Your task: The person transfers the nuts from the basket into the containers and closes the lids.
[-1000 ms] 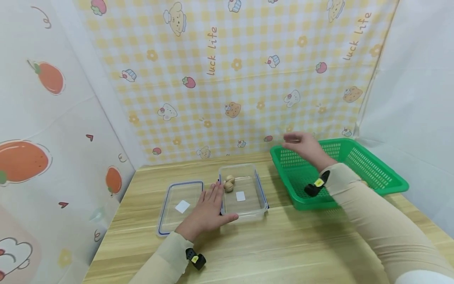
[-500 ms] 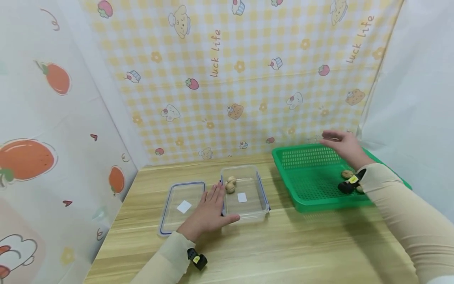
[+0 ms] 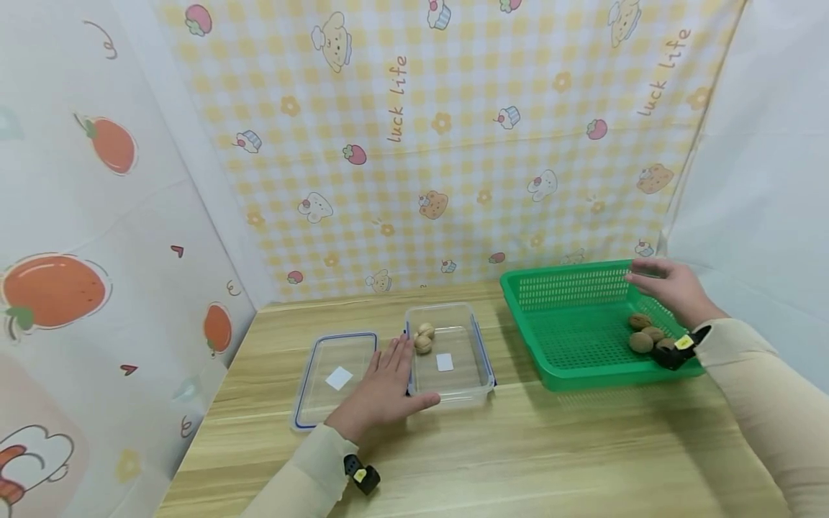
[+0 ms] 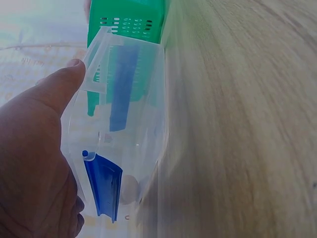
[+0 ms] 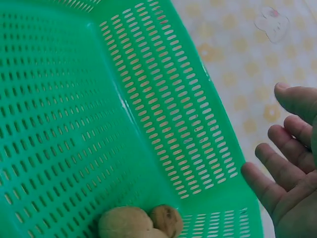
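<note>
My left hand (image 3: pixel 382 392) rests with straight fingers against the left side of a clear plastic box (image 3: pixel 458 392); in the left wrist view the thumb lies along its rim, above a blue clasp (image 4: pixel 104 186). Several walnuts (image 3: pixel 424 344) sit in the box's back left part. My right hand (image 3: pixel 673 288), fingers relaxed and holding nothing, hovers over the right part of a green basket (image 3: pixel 563 378). Several walnuts (image 3: pixel 641 342) lie below it inside the basket, also seen as walnuts (image 5: pixel 124 223) at the bottom of the right wrist view.
A clear lid (image 3: pixel 317 410) with a blue seal lies flat on the wooden table (image 3: pixel 453 460), left of the box and partly behind my left hand. A checked cloth (image 3: pixel 466 158) hangs behind the table, with white sheets at both sides.
My right hand has moved right, from the basket's left back corner to its right side, uncovering walnuts. My left hand has stayed at the box.
</note>
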A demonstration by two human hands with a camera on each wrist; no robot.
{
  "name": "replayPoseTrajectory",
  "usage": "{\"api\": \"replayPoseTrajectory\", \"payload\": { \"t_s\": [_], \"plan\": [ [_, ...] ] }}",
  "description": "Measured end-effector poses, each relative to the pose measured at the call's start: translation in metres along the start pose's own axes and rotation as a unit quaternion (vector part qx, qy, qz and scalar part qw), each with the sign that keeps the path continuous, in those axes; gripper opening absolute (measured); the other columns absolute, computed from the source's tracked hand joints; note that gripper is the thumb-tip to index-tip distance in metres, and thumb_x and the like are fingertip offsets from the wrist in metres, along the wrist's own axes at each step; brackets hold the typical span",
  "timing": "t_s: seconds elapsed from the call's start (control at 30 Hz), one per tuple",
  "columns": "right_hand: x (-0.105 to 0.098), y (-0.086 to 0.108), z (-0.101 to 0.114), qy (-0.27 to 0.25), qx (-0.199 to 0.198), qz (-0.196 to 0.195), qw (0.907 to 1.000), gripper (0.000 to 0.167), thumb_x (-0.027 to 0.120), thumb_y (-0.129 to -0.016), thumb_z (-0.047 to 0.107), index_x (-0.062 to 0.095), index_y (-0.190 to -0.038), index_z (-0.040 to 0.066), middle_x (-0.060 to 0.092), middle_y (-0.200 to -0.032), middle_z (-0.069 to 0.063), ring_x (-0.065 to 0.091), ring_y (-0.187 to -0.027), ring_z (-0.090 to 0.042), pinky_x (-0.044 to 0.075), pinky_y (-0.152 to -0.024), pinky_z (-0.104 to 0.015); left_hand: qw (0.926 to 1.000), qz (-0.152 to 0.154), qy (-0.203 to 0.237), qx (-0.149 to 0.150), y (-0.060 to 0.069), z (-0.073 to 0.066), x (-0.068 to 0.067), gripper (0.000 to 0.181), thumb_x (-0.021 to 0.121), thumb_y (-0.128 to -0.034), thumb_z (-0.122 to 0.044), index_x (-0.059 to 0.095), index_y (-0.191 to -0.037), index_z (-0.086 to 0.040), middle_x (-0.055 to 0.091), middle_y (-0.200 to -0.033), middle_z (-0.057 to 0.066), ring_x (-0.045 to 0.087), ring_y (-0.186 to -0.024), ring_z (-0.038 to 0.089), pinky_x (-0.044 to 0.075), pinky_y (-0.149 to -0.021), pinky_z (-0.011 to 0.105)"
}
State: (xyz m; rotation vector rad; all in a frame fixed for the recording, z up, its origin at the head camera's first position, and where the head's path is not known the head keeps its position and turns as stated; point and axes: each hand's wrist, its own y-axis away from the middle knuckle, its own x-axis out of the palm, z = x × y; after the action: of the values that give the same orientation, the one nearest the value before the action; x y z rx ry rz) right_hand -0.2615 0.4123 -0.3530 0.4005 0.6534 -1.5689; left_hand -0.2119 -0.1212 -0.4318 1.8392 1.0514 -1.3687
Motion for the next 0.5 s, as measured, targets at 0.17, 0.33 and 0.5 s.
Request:
{"api": "replayPoseTrajectory", "payload": {
  "t_s": [0.17, 0.33, 0.5],
  "plan": [
    [-0.006, 0.007, -0.014, -0.041, 0.006, 0.012, 0.9991, 0.071, 0.055, -0.105, 0.034, 0.028, -0.153, -0.012, 0.048, -0.137, -0.006, 0.051, -0.096, 0.021, 0.050, -0.081, -0.010, 1.0000, -0.001, -0.001, 0.001, -0.001, 0.000, 0.001, 0.113, 0.043, -0.0896, -0.081, 0.005, -0.162, -0.003, 0.000, -0.170, 0.014, 0.001, -0.156, 0.032, 0.005, -0.122, 0.057],
    [-0.011, 0.013, -0.023, -0.038, 0.032, 0.039, 0.9980, 0.075, 0.053, -0.106, 0.036, 0.025, -0.153, -0.014, 0.040, -0.149, -0.028, 0.049, -0.093, 0.024, 0.051, -0.082, -0.012, 1.0000, -0.001, 0.000, -0.003, 0.000, -0.001, 0.000, 0.113, 0.044, -0.0896, -0.080, 0.006, -0.162, -0.003, 0.000, -0.170, 0.014, 0.000, -0.156, 0.031, 0.005, -0.122, 0.057],
    [-0.014, 0.021, -0.035, 0.004, 0.058, 0.068, 0.9960, 0.077, 0.053, -0.105, 0.040, 0.025, -0.154, -0.013, 0.027, -0.154, -0.039, 0.044, -0.090, 0.026, 0.053, -0.081, -0.015, 1.0000, -0.001, 0.005, -0.002, 0.000, -0.001, -0.002, 0.112, 0.045, -0.0899, -0.079, 0.007, -0.162, -0.003, 0.001, -0.169, 0.015, 0.002, -0.156, 0.032, 0.006, -0.122, 0.057]
  ]
}}
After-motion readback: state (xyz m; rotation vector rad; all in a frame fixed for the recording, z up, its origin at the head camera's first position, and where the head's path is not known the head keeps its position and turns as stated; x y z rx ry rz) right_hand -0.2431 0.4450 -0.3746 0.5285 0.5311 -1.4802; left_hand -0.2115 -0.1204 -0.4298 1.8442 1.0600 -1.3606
